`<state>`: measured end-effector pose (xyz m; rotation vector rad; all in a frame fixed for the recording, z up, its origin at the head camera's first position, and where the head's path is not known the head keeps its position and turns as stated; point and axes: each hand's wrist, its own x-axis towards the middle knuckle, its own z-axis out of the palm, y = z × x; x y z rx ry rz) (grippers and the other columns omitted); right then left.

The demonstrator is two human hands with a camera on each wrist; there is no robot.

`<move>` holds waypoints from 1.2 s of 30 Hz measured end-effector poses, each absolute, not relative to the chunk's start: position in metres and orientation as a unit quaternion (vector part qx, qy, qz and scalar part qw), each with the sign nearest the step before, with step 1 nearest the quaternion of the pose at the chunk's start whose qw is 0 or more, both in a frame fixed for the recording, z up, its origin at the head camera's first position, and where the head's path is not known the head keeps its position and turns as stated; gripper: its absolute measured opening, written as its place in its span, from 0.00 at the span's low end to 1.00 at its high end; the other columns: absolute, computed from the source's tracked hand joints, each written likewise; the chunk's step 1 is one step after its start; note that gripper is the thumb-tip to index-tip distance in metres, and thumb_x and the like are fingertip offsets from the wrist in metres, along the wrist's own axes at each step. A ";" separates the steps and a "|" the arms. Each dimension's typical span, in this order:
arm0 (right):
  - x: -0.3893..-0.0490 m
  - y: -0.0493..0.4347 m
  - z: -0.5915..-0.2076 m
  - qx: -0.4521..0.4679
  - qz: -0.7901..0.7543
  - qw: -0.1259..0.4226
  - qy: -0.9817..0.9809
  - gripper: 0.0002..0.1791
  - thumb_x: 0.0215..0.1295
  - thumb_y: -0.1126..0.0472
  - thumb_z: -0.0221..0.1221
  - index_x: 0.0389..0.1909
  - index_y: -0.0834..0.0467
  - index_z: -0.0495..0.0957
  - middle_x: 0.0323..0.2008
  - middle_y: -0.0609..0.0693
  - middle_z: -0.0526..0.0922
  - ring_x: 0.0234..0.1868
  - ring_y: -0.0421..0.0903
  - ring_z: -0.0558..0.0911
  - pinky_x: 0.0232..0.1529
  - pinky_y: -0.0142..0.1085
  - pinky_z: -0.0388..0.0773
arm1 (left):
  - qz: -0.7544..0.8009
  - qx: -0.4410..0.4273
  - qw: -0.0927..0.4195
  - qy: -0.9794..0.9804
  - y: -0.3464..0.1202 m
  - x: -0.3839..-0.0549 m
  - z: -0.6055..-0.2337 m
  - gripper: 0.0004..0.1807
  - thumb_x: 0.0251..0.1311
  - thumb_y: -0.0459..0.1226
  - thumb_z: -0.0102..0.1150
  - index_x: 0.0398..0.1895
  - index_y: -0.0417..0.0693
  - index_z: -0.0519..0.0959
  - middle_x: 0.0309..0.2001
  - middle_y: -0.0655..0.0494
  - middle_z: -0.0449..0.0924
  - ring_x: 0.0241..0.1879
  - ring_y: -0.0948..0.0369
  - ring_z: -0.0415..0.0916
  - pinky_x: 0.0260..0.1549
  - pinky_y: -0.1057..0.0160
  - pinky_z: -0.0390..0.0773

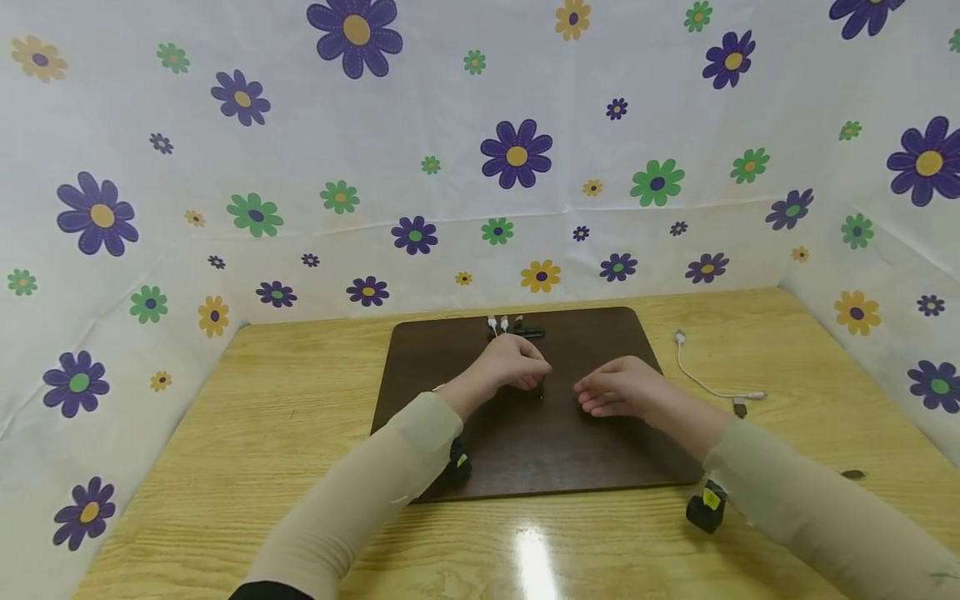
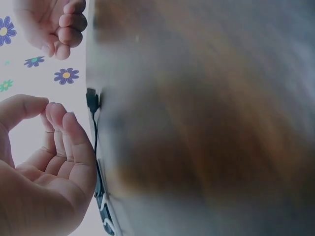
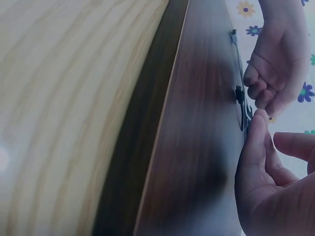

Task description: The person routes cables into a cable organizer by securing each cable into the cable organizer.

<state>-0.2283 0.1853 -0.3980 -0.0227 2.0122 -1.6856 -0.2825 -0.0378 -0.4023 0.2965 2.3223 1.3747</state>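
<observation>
My left hand [image 1: 517,362] hovers over the dark brown board [image 1: 480,458], fingers loosely bent. Its thumb and fingertips [image 2: 58,110] come together in the left wrist view, with nothing showing between them. A short black cable with a dark plug [image 2: 92,101] lies on the board beside these fingers; in the head view, the plug [image 1: 541,388] shows just below them. To the right, my right hand [image 1: 618,387] is held above the board, its thumb [image 3: 295,144] apart from its fingers and nothing in its grasp.
White cable plugs [image 1: 504,323] and a black bar-shaped piece [image 1: 529,332] lie at the board's back edge. On the wooden table [image 1: 292,425], a white cable [image 1: 697,381] lies right of the board, near a small black piece [image 1: 740,407]. A dark flat bit [image 1: 852,474] lies further right.
</observation>
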 end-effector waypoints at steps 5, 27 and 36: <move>-0.228 0.198 -0.401 -0.007 -0.631 0.257 0.732 0.22 0.81 0.67 0.50 0.61 0.83 0.73 0.29 0.44 0.88 0.31 0.34 0.87 0.39 0.28 0.89 | 0.502 0.109 0.224 0.828 -0.026 -0.280 -0.403 0.11 0.67 0.34 0.65 0.44 0.31 0.87 0.27 0.57 0.83 0.26 0.65 0.80 0.38 0.63 0.91; -0.214 0.249 -0.406 0.020 -0.642 0.262 0.720 0.20 0.83 0.65 0.49 0.59 0.81 0.75 0.30 0.43 0.89 0.33 0.34 0.88 0.40 0.27 0.88 | 0.526 0.125 0.265 0.799 0.022 -0.267 -0.404 0.16 0.75 0.35 0.61 0.44 0.25 0.87 0.41 0.33 0.91 0.21 0.67 0.81 0.33 0.64 0.91; -0.207 0.267 -0.408 0.030 -0.653 0.259 0.711 0.18 0.83 0.65 0.50 0.54 0.77 0.78 0.32 0.44 0.90 0.34 0.36 0.89 0.41 0.28 0.88 | 0.536 0.112 0.270 0.792 0.041 -0.263 -0.404 0.18 0.77 0.36 0.59 0.40 0.26 0.88 0.34 0.37 0.91 0.20 0.65 0.81 0.29 0.64 0.90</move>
